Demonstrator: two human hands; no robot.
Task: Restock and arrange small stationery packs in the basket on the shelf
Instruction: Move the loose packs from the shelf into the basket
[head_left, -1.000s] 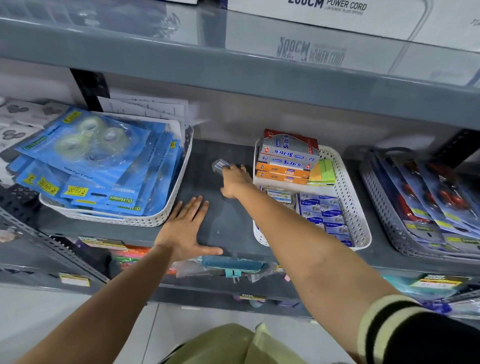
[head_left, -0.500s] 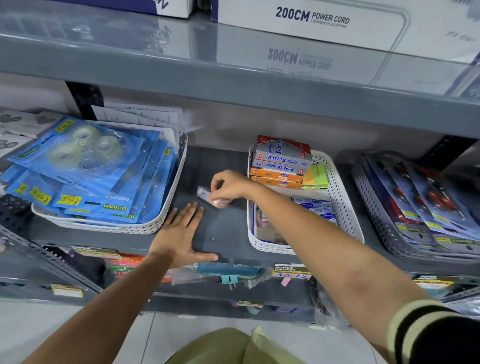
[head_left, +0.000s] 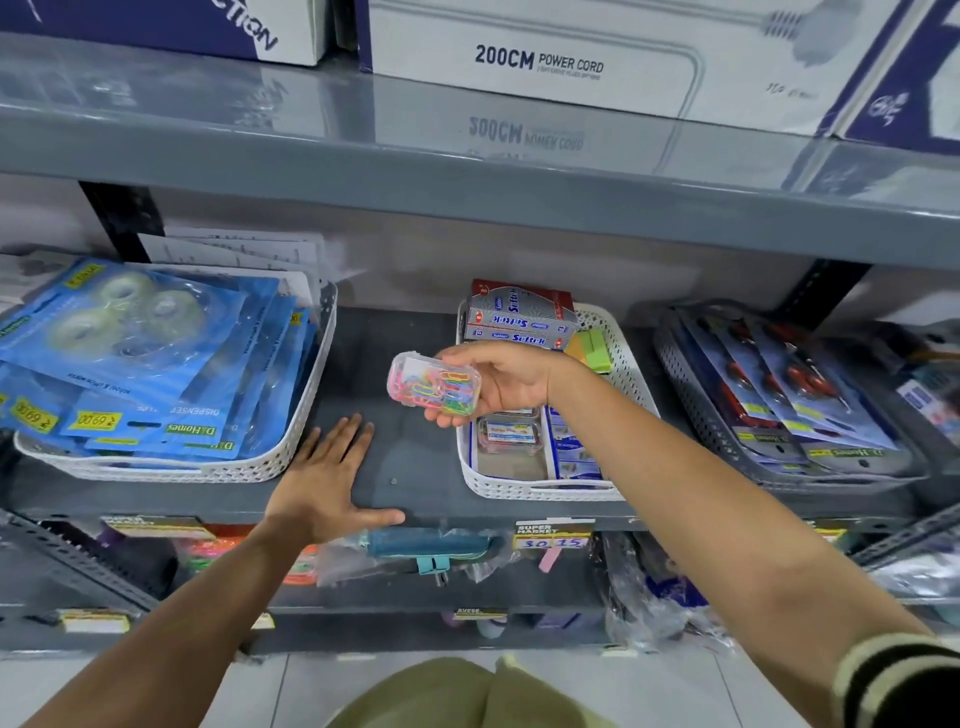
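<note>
On the grey shelf, your left hand is lying flat, fingers spread — your right hand is pinching a clear box of coloured paper clips just left of the white basket.

"200CM POWER CORD" printed on white box at top centre, mirrored on grey shelf below. "Softek" on stacked packs in middle basket. "D.Homes", "DISPENSER" and yellow "69.00" stickers, upside down, on blue tape packs at left. "SUPER MARKET" tag with handwritten "30 15" on shelf edge, lower centre.
</note>
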